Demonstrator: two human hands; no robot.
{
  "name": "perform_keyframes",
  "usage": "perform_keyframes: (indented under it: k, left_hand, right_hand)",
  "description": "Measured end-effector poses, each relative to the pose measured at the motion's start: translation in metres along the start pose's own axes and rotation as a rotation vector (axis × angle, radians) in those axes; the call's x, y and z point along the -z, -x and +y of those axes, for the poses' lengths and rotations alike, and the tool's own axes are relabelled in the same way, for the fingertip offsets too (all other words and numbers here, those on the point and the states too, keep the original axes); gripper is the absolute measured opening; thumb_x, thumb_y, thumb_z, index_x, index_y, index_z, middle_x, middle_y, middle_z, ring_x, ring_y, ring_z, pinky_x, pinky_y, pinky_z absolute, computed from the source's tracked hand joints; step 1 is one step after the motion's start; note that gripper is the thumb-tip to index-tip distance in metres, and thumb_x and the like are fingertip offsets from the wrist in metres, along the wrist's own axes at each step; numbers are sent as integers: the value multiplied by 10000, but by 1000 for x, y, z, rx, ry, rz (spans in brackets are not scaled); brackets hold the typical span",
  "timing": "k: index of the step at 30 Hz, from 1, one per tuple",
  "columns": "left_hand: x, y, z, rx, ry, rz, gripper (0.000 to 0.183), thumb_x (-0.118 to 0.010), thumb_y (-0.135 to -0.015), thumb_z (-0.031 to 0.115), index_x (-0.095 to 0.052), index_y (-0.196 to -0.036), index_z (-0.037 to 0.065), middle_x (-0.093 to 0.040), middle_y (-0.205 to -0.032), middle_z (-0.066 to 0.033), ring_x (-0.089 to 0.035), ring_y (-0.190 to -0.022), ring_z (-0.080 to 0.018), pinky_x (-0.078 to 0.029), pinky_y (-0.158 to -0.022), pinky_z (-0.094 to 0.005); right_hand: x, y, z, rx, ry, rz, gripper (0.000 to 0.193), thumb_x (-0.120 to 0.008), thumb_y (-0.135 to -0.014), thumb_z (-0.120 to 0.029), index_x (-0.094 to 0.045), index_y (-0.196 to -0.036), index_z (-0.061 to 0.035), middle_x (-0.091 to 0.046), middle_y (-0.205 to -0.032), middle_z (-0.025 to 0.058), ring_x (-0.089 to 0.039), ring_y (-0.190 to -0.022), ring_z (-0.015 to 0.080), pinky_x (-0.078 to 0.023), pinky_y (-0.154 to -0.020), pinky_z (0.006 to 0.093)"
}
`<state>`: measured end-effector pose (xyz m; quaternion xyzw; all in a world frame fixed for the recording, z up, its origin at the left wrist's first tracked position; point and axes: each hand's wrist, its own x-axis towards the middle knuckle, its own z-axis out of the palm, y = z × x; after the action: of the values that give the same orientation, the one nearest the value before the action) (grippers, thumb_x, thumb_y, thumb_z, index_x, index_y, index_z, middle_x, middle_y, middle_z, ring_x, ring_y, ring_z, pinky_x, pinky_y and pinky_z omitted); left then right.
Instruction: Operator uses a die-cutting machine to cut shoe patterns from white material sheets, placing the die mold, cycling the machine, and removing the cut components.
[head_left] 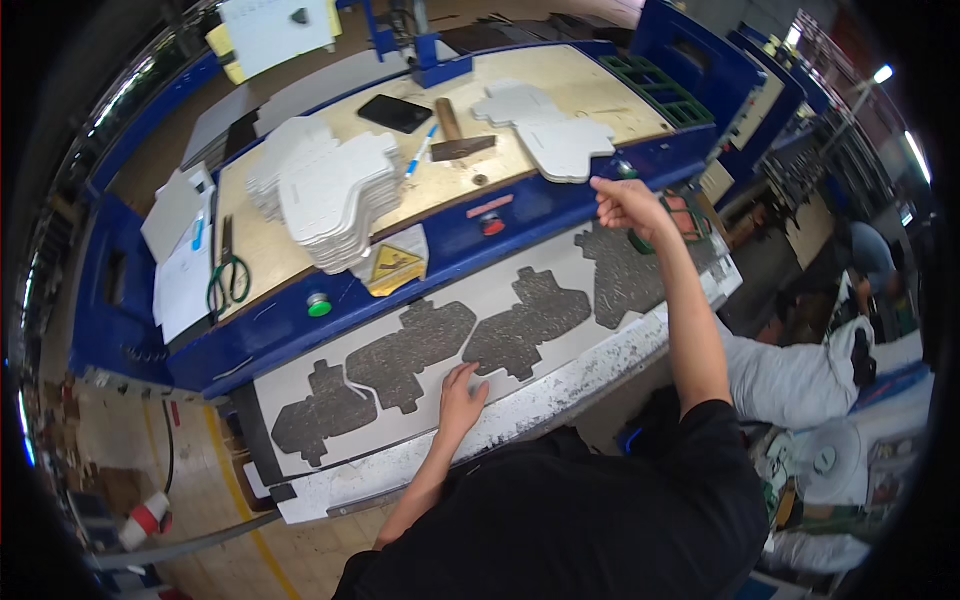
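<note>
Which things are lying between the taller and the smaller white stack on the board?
The head view shows a pen and a hammer between them, with a black phone slightly farther back.

Blk short-slv shirt (580, 510); R slv (718, 430) hem nr elbow; forearms (692, 325) & hands (461, 405) bare.

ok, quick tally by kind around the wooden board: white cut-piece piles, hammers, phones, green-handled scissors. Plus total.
White piles: 2
Hammer: 1
Phone: 1
Green-handled scissors: 1
Total: 5
</note>
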<state>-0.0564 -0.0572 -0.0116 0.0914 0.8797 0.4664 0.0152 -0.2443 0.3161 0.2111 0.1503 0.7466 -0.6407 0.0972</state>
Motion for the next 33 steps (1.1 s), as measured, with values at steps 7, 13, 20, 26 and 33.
perform_keyframes:
  k: [7, 13, 20, 26, 33]
  left_hand:
    - [-42, -59, 3, 35, -510, -39, 718, -691, -830, 292, -390, -1393, -36, -462, -1369, -319, -463, -1263, -456, -381, -1053, -517]
    - [-35, -113, -20, 476, -415, -25, 607, -593, -861, 552, -701, -941, -40, -699, -886, -258, -681, -853, -441, -537, -773, -515]
    - [-47, -150, 5, 850, -221, 6, 680, -497, -876, 641, -668, -621, 35, -651, -616, -92, -685, -644, -248, -542, -662, -415]
    - [-47, -162, 16, 984, -137, 5, 647, -493, -915, 617, -665, -694, 34, -646, -597, -57, -658, -567, -222, -551, -611, -382]
    - [-70, -170, -6, 896, -342, 274, 651, -522, -913, 607, -716, -914, -14, -710, -1005, -204, -686, -997, -317, -534, -865, -442]
  right_hand:
    - [77, 28, 125, 17, 307, -86, 417, -647, -933, -429, -636, -734, -62, -642, -656, 22, -562, -558, 73, -424, -527, 229]
    - [229, -90, 206, 1080, 1092, 172, 773, -789, -716, -219, -452, -1393, -55, -382, -1501, 217, -400, -1362, 401, -354, -1097, 476]
    - [331, -191, 232, 413, 1781, -524, 1695, -969, -210, -391, 17, -1557, -100, -99, -1605, 207, -34, -1487, 423, -159, -1185, 567]
    - [318, -202, 202, 612, 1596, -687, 1499, -945, -345, -324, -73, -1545, -106, -345, -1371, 254, -307, -1316, 452, -272, -1110, 546]
    - [291, -153, 200, 619, 1343, -602, 1422, -920, -356, -216, -139, -1540, -106, -387, -1283, 227, -378, -1227, 423, -339, -1056, 494]
